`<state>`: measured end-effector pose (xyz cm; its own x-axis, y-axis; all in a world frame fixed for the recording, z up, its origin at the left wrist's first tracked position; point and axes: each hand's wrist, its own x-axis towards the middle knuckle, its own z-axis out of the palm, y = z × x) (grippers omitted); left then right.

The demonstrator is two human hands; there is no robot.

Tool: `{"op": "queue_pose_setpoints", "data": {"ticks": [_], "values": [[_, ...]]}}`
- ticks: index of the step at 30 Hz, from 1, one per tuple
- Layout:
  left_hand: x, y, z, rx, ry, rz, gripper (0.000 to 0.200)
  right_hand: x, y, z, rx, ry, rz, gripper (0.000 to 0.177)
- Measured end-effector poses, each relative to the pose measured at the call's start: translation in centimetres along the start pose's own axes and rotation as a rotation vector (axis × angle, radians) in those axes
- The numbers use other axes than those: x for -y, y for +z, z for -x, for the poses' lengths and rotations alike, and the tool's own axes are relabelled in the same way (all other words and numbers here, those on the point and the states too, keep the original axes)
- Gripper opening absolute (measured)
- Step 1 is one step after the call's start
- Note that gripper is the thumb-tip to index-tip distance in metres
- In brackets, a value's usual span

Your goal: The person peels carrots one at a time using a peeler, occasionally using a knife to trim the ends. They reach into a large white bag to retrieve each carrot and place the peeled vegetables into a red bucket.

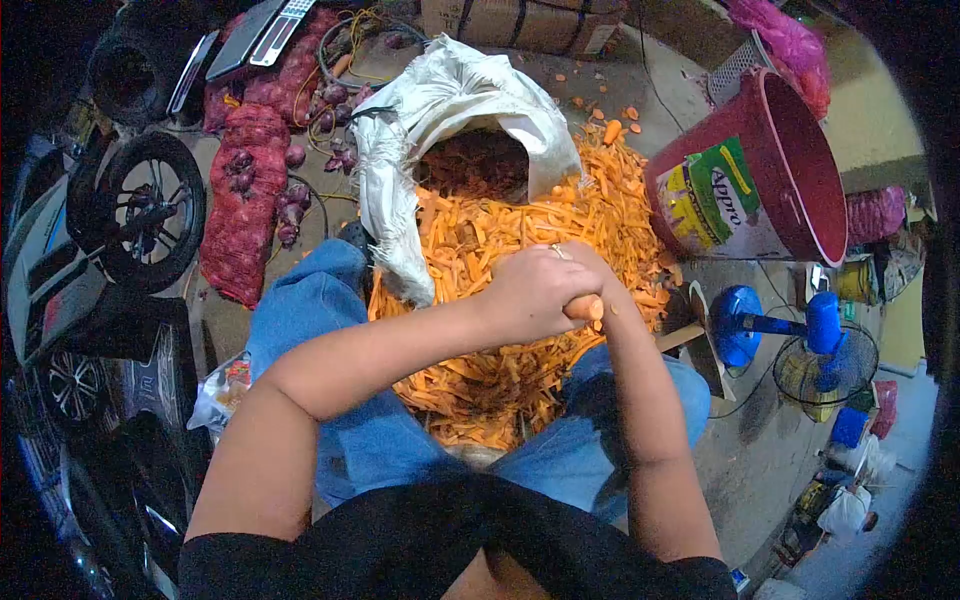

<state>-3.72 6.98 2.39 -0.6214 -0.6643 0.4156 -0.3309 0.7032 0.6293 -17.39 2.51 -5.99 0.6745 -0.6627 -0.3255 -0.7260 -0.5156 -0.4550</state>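
Note:
My left hand (pixel 528 290) is closed around a carrot (pixel 584 308), whose blunt end sticks out at the thumb side. Against it, my right hand (pixel 585 260) is bent inward with the fingers curled. Whatever the right fingers hold is hidden behind the left hand. Both hands are above a large heap of orange carrot peelings (pixel 475 240) that lies between my knees and spreads forward. A white woven sack (pixel 465 80) stands at the far side of the heap, its mouth open and dark inside.
At right a big red bucket (pixel 700 170) lies tilted near a blue-based fan (pixel 738 325). Red net bags of onions (pixel 245 190) and loose onions lie at left, beside a motorbike wheel (pixel 150 210). Several carrot pieces (pixel 612 131) are scattered behind the heap. A cardboard box (pixel 540 25) stands at the back.

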Motion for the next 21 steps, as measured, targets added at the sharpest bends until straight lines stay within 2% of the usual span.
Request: {"op": "queue_pose_setpoints", "data": {"ticks": [1,2,4,5,6,8,9,10,11,13,15,17,19,20,21], "values": [[-0.1,0.0,0.0,-0.046,-0.089,-0.033,0.013,0.5,-0.4,0.1,0.01,0.034,-0.034,0.023],[-0.2,0.1,0.3,-0.046,-0.09,-0.033,0.013,1.0,-0.9,0.1,0.022,0.068,-0.068,0.023],[-0.5,0.3,0.6,0.066,0.037,-0.082,0.012,2.5,-1.9,0.3,0.009,0.03,-0.062,0.022],[-0.3,0.0,0.5,0.066,0.039,-0.081,0.012,2.8,-2.2,0.5,-0.007,-0.003,-0.059,0.022],[0.2,-0.5,0.2,0.072,0.049,0.02,0.012,1.8,-1.0,0.4,-0.009,0.001,-0.061,0.022],[0.7,-2.5,-0.3,0.077,0.059,0.121,0.011,-0.1,1.3,0.0,-0.148,-0.074,-0.352,0.022],[0.7,-3.7,-0.6,0.05,-0.043,0.343,0.011,-0.4,1.3,0.0,-0.145,-0.076,-0.35,0.022],[0.8,-4.4,-0.6,0.022,-0.146,0.562,0.01,0.8,-0.1,0.1,-0.124,-0.1,-0.201,0.022],[0.6,-4.2,-0.5,0.022,-0.148,0.56,0.01,1.7,-0.8,0.0,-0.105,-0.123,-0.055,0.021],[0.2,-2.7,-0.3,0.161,0.157,0.128,0.011,1.4,-0.2,-0.8,-0.097,-0.093,-0.053,0.021],[0.4,0.0,0.7,0.148,0.13,0.022,0.012,2.0,-0.2,-1.3,-0.088,-0.063,-0.05,0.021],[-0.9,0.9,0.9,0.133,0.097,-0.085,0.013,4.0,-0.9,-1.6,-0.015,0.226,0.105,0.023],[-3.4,0.7,0.2,0.134,0.008,0.342,0.014,4.1,-0.7,-2.3,0.063,0.288,0.123,0.021],[-3.9,0.7,-0.2,0.136,0.006,0.341,0.014,4.1,-0.6,-2.7,0.137,0.35,0.139,0.02],[-4.4,0.8,-0.6,0.131,-0.001,0.481,0.013,3.8,-0.3,-3.0,0.139,0.346,0.141,0.02]]}}
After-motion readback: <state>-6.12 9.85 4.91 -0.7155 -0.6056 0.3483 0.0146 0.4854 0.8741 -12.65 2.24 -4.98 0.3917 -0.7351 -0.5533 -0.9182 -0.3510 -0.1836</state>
